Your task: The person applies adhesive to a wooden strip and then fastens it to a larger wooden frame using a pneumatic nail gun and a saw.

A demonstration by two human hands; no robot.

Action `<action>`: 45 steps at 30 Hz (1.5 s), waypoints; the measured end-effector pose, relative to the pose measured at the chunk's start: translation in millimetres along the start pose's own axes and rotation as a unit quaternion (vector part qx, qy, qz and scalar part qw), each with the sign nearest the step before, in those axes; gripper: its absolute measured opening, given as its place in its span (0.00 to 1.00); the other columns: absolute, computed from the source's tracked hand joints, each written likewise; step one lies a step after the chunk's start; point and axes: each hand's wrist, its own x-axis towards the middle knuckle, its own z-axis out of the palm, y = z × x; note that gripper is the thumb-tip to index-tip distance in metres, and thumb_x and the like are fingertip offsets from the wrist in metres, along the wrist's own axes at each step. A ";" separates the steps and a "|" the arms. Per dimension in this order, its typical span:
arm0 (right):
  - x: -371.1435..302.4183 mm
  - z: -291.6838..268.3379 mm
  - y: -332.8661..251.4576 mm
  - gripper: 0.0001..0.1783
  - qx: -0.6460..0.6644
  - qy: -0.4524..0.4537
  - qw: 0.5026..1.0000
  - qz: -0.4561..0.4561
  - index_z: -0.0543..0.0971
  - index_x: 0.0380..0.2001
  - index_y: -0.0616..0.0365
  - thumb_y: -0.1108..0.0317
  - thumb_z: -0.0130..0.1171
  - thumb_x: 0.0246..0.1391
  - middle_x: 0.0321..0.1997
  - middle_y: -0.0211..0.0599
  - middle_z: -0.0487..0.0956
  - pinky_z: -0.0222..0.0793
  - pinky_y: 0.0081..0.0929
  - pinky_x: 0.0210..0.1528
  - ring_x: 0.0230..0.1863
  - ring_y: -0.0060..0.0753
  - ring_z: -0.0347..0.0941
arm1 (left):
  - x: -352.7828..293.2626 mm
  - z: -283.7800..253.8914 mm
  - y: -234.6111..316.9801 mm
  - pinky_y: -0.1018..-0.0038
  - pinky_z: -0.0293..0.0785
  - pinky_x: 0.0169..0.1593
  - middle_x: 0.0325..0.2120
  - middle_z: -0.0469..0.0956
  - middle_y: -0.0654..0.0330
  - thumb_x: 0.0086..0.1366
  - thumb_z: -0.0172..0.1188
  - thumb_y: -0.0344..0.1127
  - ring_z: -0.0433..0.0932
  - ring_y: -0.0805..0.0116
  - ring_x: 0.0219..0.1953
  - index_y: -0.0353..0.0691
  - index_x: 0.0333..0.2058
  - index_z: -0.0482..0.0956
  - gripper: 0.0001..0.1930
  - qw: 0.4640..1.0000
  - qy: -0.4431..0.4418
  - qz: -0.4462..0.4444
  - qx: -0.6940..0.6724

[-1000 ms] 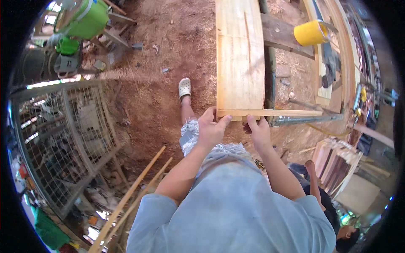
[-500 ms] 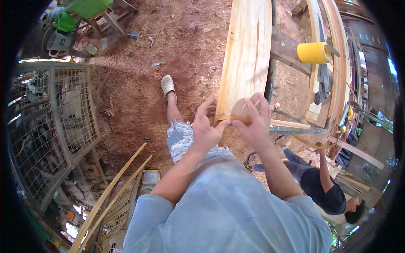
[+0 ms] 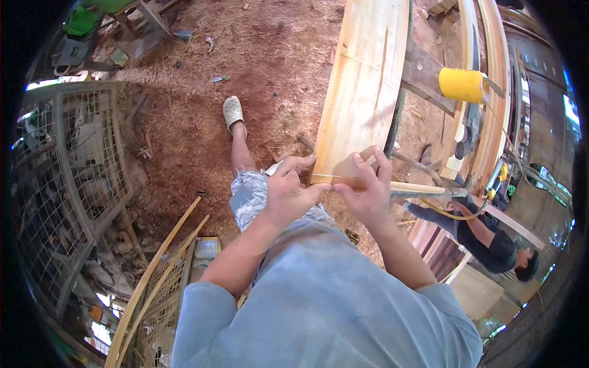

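Observation:
A long pale wooden board stretches away from me, its near end just in front of my body. A thin line crosses the board close to that end. My left hand grips the near left corner, fingers bent at the side edge and thumb along the end. My right hand holds the same end farther right, its fingers curled over the top face and its thumb against the end edge. The two thumb tips almost meet. Whatever lies beneath the fingers is hidden.
A yellow container stands right of the board, beside long planks. Another person is low at the right. Wire mesh panels and slim wooden strips are at left. Wood shavings cover the dirt floor.
My view has shifted slightly, and the board's near end sits a little lower in it. Both hands keep their hold there. The other person at the right has moved upward in the picture.

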 end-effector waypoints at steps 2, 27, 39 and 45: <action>-1.6 1.5 1.1 0.39 -0.026 0.007 1.000 -0.013 0.77 0.53 0.57 0.59 0.81 0.34 0.61 0.56 0.64 0.63 0.54 0.61 0.60 0.62 0.64 | 2.2 -1.3 2.6 0.74 0.83 0.41 0.40 0.80 0.50 0.44 0.82 0.32 0.85 0.63 0.40 0.27 0.41 0.78 0.27 1.000 0.003 0.011 0.011; -7.2 3.4 4.8 0.32 0.055 0.060 0.995 0.061 0.79 0.41 0.49 0.48 0.77 0.31 0.63 0.50 0.64 0.45 0.67 0.69 0.68 0.62 0.56 | 161.4 37.3 62.0 0.45 0.38 0.75 0.69 0.58 0.48 0.36 0.70 0.55 0.52 0.51 0.73 0.37 0.32 0.85 0.28 0.656 -0.594 0.358 0.298; -30.3 -69.8 87.4 0.21 0.190 0.271 0.935 0.128 0.81 0.48 0.54 0.67 0.68 0.47 0.42 0.44 0.81 0.65 0.43 0.60 0.50 0.45 0.76 | 161.2 55.7 79.6 0.45 0.32 0.75 0.72 0.52 0.49 0.35 0.69 0.57 0.47 0.47 0.74 0.36 0.27 0.86 0.28 0.559 -0.652 0.331 0.392; -122.0 -228.4 313.7 0.13 -0.013 0.565 0.691 0.451 0.80 0.29 0.61 0.62 0.59 0.62 0.22 0.32 0.80 0.70 0.27 0.27 0.22 0.21 0.73 | 160.7 61.3 90.2 0.43 0.33 0.75 0.73 0.52 0.53 0.36 0.69 0.57 0.47 0.46 0.74 0.39 0.22 0.86 0.24 0.531 -0.668 0.296 0.429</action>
